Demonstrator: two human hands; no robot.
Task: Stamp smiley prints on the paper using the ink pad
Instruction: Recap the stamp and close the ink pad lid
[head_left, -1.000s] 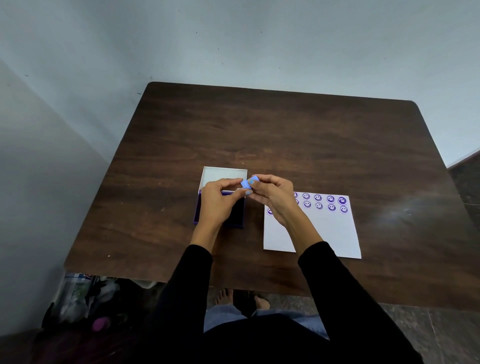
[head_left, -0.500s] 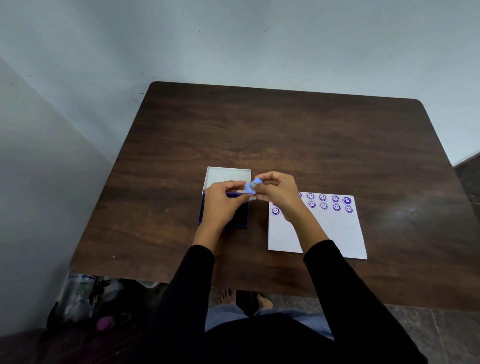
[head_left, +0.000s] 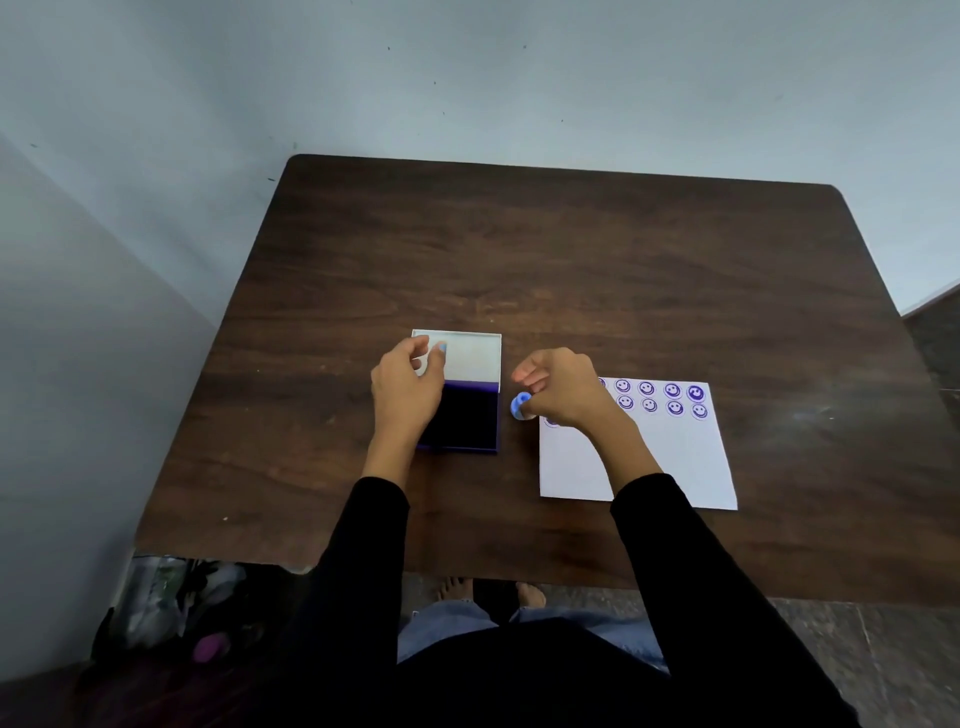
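- Ink pad (head_left: 460, 415) sits open on the dark wood tabletop (head_left: 571, 270), white lid (head_left: 470, 358) flipped up on its far side, dark purple pad face exposed.
- Left hand (head_left: 408, 387) rests over the ink pad's left edge, fingers loosely curled, tips touching the lid's left part; not pinching anything I can make out.
- Right hand (head_left: 563, 389) is just right of the ink pad, fingers pressed together on a small blue stamp (head_left: 520, 406), which hangs over bare tabletop between ink pad and paper.
- Paper (head_left: 675, 457) lies flat, further right of the ink pad, clear of it.
- Purple smiley prints (head_left: 672, 391) run in two rows along the paper's far edge; those nearest the ink pad are partly hidden by the right hand.
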